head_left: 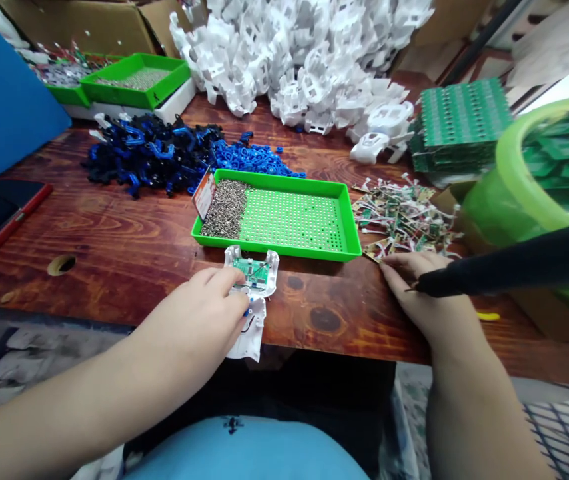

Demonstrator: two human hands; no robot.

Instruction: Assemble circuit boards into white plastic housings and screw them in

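My left hand is closed, its fingertips at a white plastic housing near the table's front edge. A green circuit board with thin dark wires sits inside this shell. Below it, a second white shell piece hangs partly over the edge, partly hidden by the hand. To the right, my right hand pinches a small wired circuit board at the near side of a pile of such boards. A black rod-shaped tool crosses over that hand; whether the hand grips it, I cannot tell.
A green tray holds small screws at its left end. Behind lie black and blue parts, blue pieces and heaped white shells. At right are stacked green boards and a green bucket. A phone lies left.
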